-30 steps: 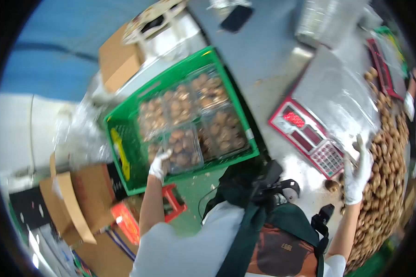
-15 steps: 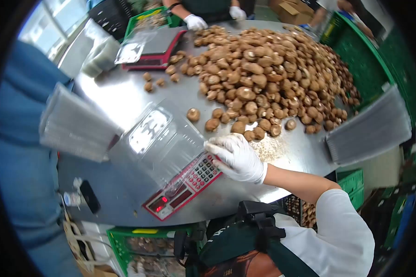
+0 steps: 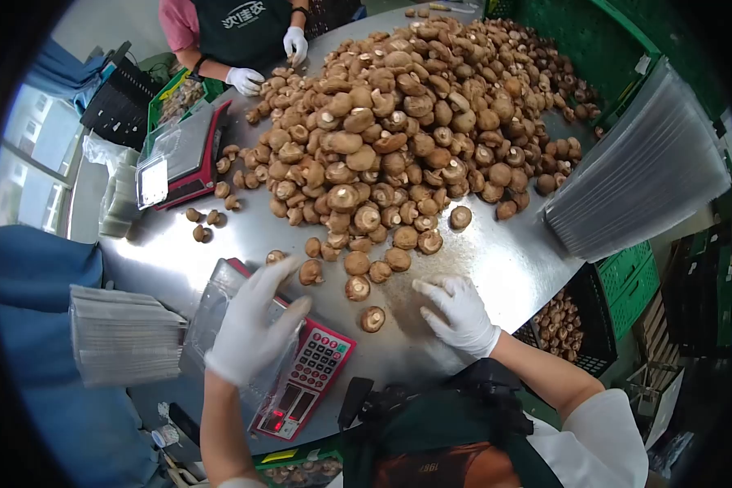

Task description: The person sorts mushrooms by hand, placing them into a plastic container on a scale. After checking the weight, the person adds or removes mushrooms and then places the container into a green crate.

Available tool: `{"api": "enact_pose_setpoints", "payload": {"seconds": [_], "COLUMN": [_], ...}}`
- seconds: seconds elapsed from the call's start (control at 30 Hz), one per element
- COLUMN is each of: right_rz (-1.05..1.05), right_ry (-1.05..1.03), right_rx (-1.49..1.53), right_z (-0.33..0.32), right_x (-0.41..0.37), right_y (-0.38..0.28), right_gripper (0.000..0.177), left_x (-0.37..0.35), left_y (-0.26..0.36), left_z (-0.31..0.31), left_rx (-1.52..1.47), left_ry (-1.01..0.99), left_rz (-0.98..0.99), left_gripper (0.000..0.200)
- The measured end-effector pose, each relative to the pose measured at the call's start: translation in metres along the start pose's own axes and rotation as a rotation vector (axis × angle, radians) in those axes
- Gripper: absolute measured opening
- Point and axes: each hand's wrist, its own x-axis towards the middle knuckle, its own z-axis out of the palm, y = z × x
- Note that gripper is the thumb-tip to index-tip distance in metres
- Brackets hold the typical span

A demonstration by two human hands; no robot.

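Observation:
My left hand (image 3: 252,329), in a white glove, is over the clear plastic tray (image 3: 211,305) on the red scale (image 3: 313,366). Its thumb and fingers are spread and nothing is in them. The hand hides part of the tray, and the scale's display glows red. Above the bare metal to the right, my gloved right hand (image 3: 459,313) has its fingers apart and holds nothing. Several loose mushrooms lie between the hands, the nearest a brown-capped mushroom (image 3: 372,319). Behind them rises a large mushroom heap (image 3: 398,130).
Stacks of clear trays stand at the left (image 3: 126,337) and right (image 3: 638,171) of the metal table. Across it, a person with white gloves (image 3: 244,80) is at the heap beside a second scale (image 3: 183,154). A green crate (image 3: 594,32) borders the far right.
My right hand has left the scale and tray corner for the right. My left hand has come into view over the tray. The camera view has shifted, showing more of the person opposite.

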Motion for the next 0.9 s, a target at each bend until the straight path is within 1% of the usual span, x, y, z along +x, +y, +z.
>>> {"api": "enact_pose_setpoints", "payload": {"seconds": [0.07,0.13,0.23,0.27,0.33,0.37,0.4,0.43,0.47,0.5,0.57,0.6,0.63,0.7,0.73,0.77,0.8,0.83,0.9], "right_rz": [0.069,0.112,0.107,0.074,-0.004,0.007,-0.024,0.025,-0.022,-0.072,-0.148,-0.170,-0.178,-0.172,-0.175,-0.173,-0.192,-0.214,-0.201], "right_ry": [0.048,0.137,0.241,0.245,0.355,0.371,0.431,0.436,0.497,0.562,0.634,0.646,0.660,0.649,0.568,0.497,0.471,0.448,0.428], "right_rx": [0.019,0.067,0.068,0.096,0.053,0.018,0.050,0.041,0.003,-0.039,-0.169,-0.218,-0.288,-0.397,-0.391,-0.404,-0.323,-0.251,-0.282], "right_z": [-0.005,-0.009,-0.015,-0.025,-0.034,-0.041,-0.040,-0.038,-0.038,-0.041,-0.051,-0.061,-0.066,-0.072,-0.067,-0.060,-0.056,-0.054,-0.054], "right_x": [-0.001,0.006,0.039,0.061,0.106,0.128,0.149,0.167,0.183,0.201,0.235,0.253,0.274,0.306,0.315,0.323,0.325,0.322,0.311], "right_y": [0.019,0.041,0.083,0.094,0.117,0.123,0.133,0.139,0.141,0.142,0.138,0.132,0.132,0.127,0.129,0.135,0.136,0.133,0.124], "right_gripper": [0.045,0.042,0.040,0.039,0.036,0.036,0.038,0.039,0.041,0.043,0.048,0.050,0.052,0.056,0.059,0.061,0.061,0.061,0.059], "left_x": [0.055,0.105,0.164,0.181,0.213,0.233,0.247,0.260,0.274,0.286,0.302,0.306,0.306,0.300,0.299,0.297,0.293,0.287,0.280], "left_y": [0.001,-0.014,-0.010,-0.005,0.001,-0.010,-0.011,-0.011,-0.026,-0.033,-0.044,-0.049,-0.053,-0.045,-0.050,-0.053,-0.043,-0.040,-0.033], "left_z": [0.019,0.041,0.073,0.075,0.076,0.075,0.073,0.070,0.070,0.068,0.068,0.069,0.074,0.081,0.086,0.090,0.088,0.093,0.100], "left_rx": [-0.081,0.087,0.098,0.161,0.287,0.329,0.363,0.398,0.430,0.425,0.405,0.356,0.276,0.089,0.130,0.171,0.219,0.264,0.301], "left_ry": [-0.031,0.022,0.160,0.193,0.248,0.266,0.284,0.308,0.321,0.322,0.329,0.309,0.304,0.287,0.314,0.318,0.297,0.323,0.355], "left_rz": [0.027,0.200,0.130,0.128,0.112,0.110,0.058,0.010,0.000,-0.024,-0.077,-0.095,-0.048,-0.038,0.025,0.047,0.056,0.079,0.071], "left_gripper": [0.050,0.054,0.068,0.073,0.083,0.092,0.097,0.102,0.117,0.121,0.128,0.136,0.135,0.129,0.130,0.130,0.131,0.129,0.125]}}
